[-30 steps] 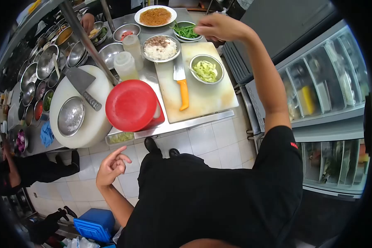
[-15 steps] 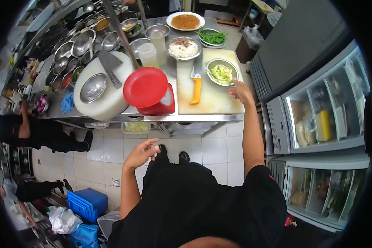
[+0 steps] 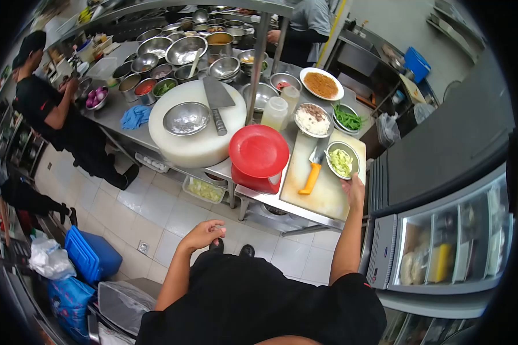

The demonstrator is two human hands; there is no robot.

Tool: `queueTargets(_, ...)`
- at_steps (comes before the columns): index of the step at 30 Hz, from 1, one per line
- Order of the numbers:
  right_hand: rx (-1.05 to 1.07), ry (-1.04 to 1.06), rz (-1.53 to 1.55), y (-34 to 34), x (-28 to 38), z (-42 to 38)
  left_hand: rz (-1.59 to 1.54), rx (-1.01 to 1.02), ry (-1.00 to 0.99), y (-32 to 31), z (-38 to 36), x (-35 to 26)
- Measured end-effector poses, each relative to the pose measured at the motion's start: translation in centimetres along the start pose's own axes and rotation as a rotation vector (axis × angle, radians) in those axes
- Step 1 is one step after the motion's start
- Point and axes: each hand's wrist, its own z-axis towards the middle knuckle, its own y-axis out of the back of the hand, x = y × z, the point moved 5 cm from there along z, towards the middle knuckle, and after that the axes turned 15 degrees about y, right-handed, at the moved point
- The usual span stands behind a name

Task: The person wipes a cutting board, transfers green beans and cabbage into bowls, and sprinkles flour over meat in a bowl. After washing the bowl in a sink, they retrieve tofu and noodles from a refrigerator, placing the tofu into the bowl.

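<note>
The steel bowl of shredded greens (image 3: pixel 341 161) sits on the far right corner of the pale cutting board (image 3: pixel 322 190), close to the counter's edge. Your right hand (image 3: pixel 354 188) is at its near rim, fingers curled toward the steel; whether you have a full grip or only contact cannot be told from this view. Your left hand (image 3: pixel 204 234) hangs free over the tiled floor, loosely half-curled, holding nothing.

Just left of the bowl lies the orange-handled knife (image 3: pixel 311 175), handle toward you, blade pointing at the bowl of rice and meat (image 3: pixel 311 119). Beyond are a bowl of green beans (image 3: pixel 346 118) and a plate of noodles (image 3: pixel 321 84). The red container (image 3: pixel 258 158) with its round lid stands touching the board's left edge, with two squeeze bottles (image 3: pixel 275 112) behind it. Further left, the round white chopping block (image 3: pixel 197 123) carries an empty steel bowl (image 3: pixel 186 118) and a cleaver (image 3: pixel 217 103).

Risks noted:
- The bowl is near the counter's edge and the board corner; a one-sided pull on the rim would likely tip it and spill the greens onto the floor.
- The knife lies just beside the bowl; sweeping your hand or the bowl leftward could catch the blade or knock it off the counter.
- Other people work at the far side and left end of the counter (image 3: pixel 116 112); a sudden swing could meet them.
</note>
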Motion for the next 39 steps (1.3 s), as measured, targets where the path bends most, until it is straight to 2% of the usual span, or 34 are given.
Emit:
queueTargets(1, 0.015, -0.008, 0.058, -0.5, 0.6, -0.6, 0.002, -0.008, 0.022, 0.3, 0.1, 0.4)
queueTargets(3, 0.146, -0.019, -0.085, -0.9, 2.1, -1.9, -0.003, -0.014, 0.032, 1.3, 0.6, 0.8)
queueTargets(5, 0.176, 0.026, -0.285, -0.2, 1.4, -2.3, -0.03, -0.032, 0.054, 2.5, 1.1, 1.9)
queueTargets(7, 0.11, 0.129, -0.366, 0.0, 1.4, -3.7, -0.165, -0.093, 0.086, 4.6, 2.4, 3.1)
queueTargets(8, 0.144, 0.132, -0.375, 0.0, 0.7, -4.0, -0.241, -0.181, 0.068, 5.9, 3.0, 3.5)
queueTargets(10, -0.17, 0.305, -0.374, 2.3, 0.6, -4.5, -0.375, -0.306, 0.031, 8.4, 4.0, 3.9)
queueTargets(11, -0.155, 0.303, -0.386, 2.0, 1.4, -5.0, -0.433, -0.35, 0.007, 9.7, 4.2, 3.8)
queueTargets(13, -0.387, 0.379, 0.031, 1.0, 4.9, -7.5, -0.528, -0.399, -0.041, 11.3, 3.9, 2.9)
queueTargets(15, -0.337, 0.519, 0.142, -1.2, 8.4, -8.9, -0.613, -0.461, -0.113, 12.4, 3.7, 2.4)
queueTargets(18, -0.32, 0.566, 0.21, -6.9, 14.4, -12.0, -0.596, -0.54, -0.132, 13.3, 3.8, 2.9)
queueTargets(19, -0.308, 0.567, 0.227, -8.5, 15.2, -12.9, -0.52, -0.56, -0.08, 13.0, 3.6, 3.3)
queueTargets(22, -0.006, 0.645, 0.262, -14.9, 17.2, -16.0, -0.404, -0.605, 0.025, 11.8, 3.8, 5.8)
queueTargets(24, 0.269, 0.737, 0.235, -19.8, 17.0, -18.7, -0.366, -0.634, 0.088, 11.3, 3.7, 8.6)
queueTargets(26, 0.49, 0.624, 0.31, -24.7, 15.2, -21.7, -0.541, -0.532, 0.069, 10.7, 4.1, 11.7)
queueTargets(27, 0.583, 0.522, 0.346, -27.1, 13.7, -23.2, -0.374, -0.607, 0.06, 10.9, 5.3, 14.8)
queueTargets(28, 0.717, 0.556, 0.16, -29.2, 13.1, -24.7, -0.2, -0.685, 0.04, 11.4, 6.2, 17.4)
queueTargets(29, 0.771, 0.465, 0.121, -31.6, 12.7, -26.2, 0.262, -0.675, 0.075, 11.3, 5.0, 17.1)
queueTargets(30, 0.876, 0.386, 0.041, -33.6, 12.0, -27.3, 0.296, -0.706, -0.011, 10.3, 1.5, 14.8)
queueTargets(31, 0.917, 0.314, -0.002, -35.5, 11.6, -28.3, 0.145, -0.723, 0.127, 10.8, 2.5, 18.5)
queueTargets(32, 0.974, 0.469, 0.06, -37.3, 11.2, -29.1, 0.038, -0.761, 0.191, 11.3, 3.2, 21.3)
queueTargets(33, 1.035, 0.457, 0.133, -38.8, 9.1, -28.9, -0.175, -0.668, 0.248, 11.3, 2.9, 22.7)
queueTargets(34, 1.014, 0.501, 0.096, -40.0, 8.7, -29.0, -0.194, -0.74, 0.195, 11.8, 4.1, 25.4)
queueTargets(36, 1.048, 0.577, 0.071, -42.5, 8.1, -28.2, -0.352, -0.598, 0.133, 11.4, 2.6, 24.4)
queueTargets(37, 1.078, 0.616, 0.065, -43.6, 8.0, -27.9, -0.386, -0.683, -0.004, 11.8, 3.1, 24.9)
queueTargets(38, 1.073, 0.639, 0.07, -44.8, 8.1, -27.8, -0.498, -0.646, -0.056, 12.0, 2.5, 23.9)
queueTargets(39, 1.04, 0.566, 0.138, -45.9, 7.9, -27.4, -0.573, -0.585, -0.088, 12.1, 2.0, 22.8)
